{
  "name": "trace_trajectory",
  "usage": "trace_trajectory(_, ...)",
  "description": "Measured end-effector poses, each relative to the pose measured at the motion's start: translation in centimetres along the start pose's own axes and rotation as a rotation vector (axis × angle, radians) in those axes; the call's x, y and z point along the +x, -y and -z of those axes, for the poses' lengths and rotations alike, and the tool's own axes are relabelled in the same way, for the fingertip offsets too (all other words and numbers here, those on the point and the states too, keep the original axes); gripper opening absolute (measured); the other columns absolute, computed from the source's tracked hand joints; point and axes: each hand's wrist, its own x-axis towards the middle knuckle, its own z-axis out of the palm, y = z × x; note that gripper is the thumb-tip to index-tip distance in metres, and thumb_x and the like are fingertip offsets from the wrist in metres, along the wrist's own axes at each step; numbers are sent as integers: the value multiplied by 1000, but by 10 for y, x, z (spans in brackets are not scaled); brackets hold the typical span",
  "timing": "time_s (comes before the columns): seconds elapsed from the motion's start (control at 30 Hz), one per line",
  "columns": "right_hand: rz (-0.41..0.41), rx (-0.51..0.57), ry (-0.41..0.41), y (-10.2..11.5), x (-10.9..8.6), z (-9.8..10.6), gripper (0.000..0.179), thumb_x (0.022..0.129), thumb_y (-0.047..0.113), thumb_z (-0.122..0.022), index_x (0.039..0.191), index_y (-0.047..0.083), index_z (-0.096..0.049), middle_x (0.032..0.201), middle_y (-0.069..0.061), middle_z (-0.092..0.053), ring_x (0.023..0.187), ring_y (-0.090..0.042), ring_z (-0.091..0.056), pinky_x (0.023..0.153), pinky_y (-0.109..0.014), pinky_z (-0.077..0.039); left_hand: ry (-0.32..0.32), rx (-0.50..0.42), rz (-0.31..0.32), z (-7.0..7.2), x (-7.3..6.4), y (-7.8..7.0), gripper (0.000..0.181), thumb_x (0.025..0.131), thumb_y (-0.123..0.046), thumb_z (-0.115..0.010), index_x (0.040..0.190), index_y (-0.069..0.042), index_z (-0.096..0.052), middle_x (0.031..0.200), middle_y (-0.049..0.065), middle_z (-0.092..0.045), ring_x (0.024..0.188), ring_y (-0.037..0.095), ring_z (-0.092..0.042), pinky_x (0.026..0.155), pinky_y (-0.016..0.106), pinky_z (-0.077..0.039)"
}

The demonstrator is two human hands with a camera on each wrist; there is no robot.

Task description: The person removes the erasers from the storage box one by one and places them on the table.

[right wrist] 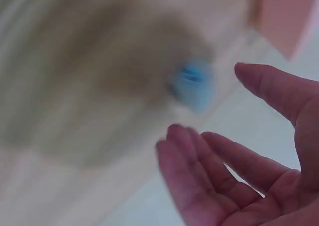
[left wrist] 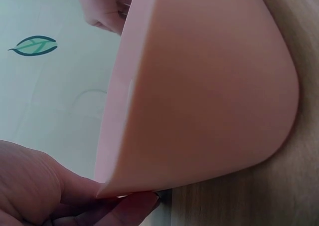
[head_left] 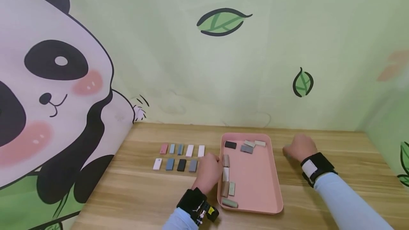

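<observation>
At the left rim, the tray (head_left: 254, 180) was pinched by the left hand (head_left: 208, 171); the right hand (head_left: 301, 147), fingers apart, was held near a blurred blue object (right wrist: 197, 89).

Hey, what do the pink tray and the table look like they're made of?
Pink tray: probably moulded plastic, smooth with a slight sheen; its thin wall curves without a visible seam.
Table: wood or wood-look laminate, fairly matte; the streaky brown grain leaves either possible.

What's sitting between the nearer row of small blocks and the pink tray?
The left hand, as the head view shows: it lies between the grey-blue block ending that row and the pink tray, pinching the tray's rim.
</observation>
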Motion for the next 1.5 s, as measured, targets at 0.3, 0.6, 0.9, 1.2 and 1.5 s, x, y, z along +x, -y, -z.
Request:
trace_trajectory(0.3, 210, 17, -20, 61, 13, 22, 38, 78, 17, -65, 104, -11, -60, 102, -26, -60, 93, -37, -57, 78, -47, -46, -3, 21, -6, 2, 2, 3, 31, 93, -17, -53, 65, -8, -62, 51, -1, -42, 44, 14, -48, 37, 24, -34)
trace_trajectory(0.6, 339, -15, 171, 97, 27, -2, 27, 82, 9, -61, 104, -5, -63, 102, -19, -62, 83, -23, -58, 75, -39, -48, 21, -18, 3, 1, 2, 1, 28, 95, -20, -52, 72, -9, -64, 54, 2, -47, 48, 14, -51, 40, 26, -39)
trace_trajectory(0.9, 379, -75, 157, 92, 31, -36, 15, 78, -4, -53, 74, 7, -62, 67, 0, -50, 60, -16, -44, 57, -30, -40, 1, 4, -29, 2, 3, 3, 31, 93, -15, -52, 64, -9, -60, 52, -1, -44, 43, 13, -47, 37, 25, -37)
trace_trajectory(1.2, 416, -132, 80, 90, 27, -48, 17, 71, -5, -58, 65, 10, -52, 62, 1, -49, 60, -16, -46, 57, -34, -42, 38, -17, 28, 4, 1, 7, 26, 94, -16, -52, 72, -9, -65, 57, 2, -49, 48, 14, -50, 40, 27, -40)
trace_trajectory(1.5, 396, -180, 84, 87, 32, -53, 6, 70, -2, -56, 71, 4, -54, 65, -4, -51, 60, -19, -48, 58, -37, -44, 30, -1, 25, 5, 2, 3, 22, 94, -16, -53, 78, -8, -67, 61, 3, -51, 49, 14, -50, 41, 26, -40)
